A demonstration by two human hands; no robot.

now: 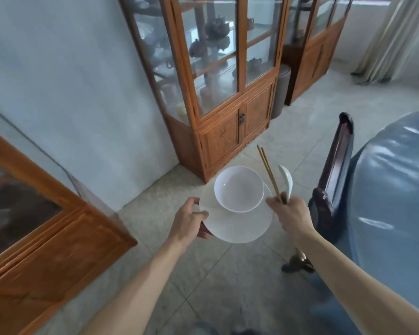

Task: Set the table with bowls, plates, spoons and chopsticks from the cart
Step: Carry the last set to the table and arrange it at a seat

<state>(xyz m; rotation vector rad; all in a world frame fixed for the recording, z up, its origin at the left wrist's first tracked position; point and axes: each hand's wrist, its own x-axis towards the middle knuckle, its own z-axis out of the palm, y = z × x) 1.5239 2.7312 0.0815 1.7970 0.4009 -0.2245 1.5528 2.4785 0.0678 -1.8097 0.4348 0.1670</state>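
A white plate (237, 226) is carried above the floor, with a white bowl (238, 188) sitting on its far half. My left hand (188, 222) grips the plate's left rim, thumb on top. My right hand (290, 213) is at the plate's right edge, closed around a pair of wooden chopsticks (269, 172) and a white ceramic spoon (286, 180), both pointing up and away. The cart is out of view.
A wooden glass-door cabinet (223, 97) stands straight ahead, and another wooden cabinet (41, 223) is at the left. A dark chair (334, 170) stands at the right beside a table under a blue-grey cloth (394, 189). Tiled floor (215, 274) lies below.
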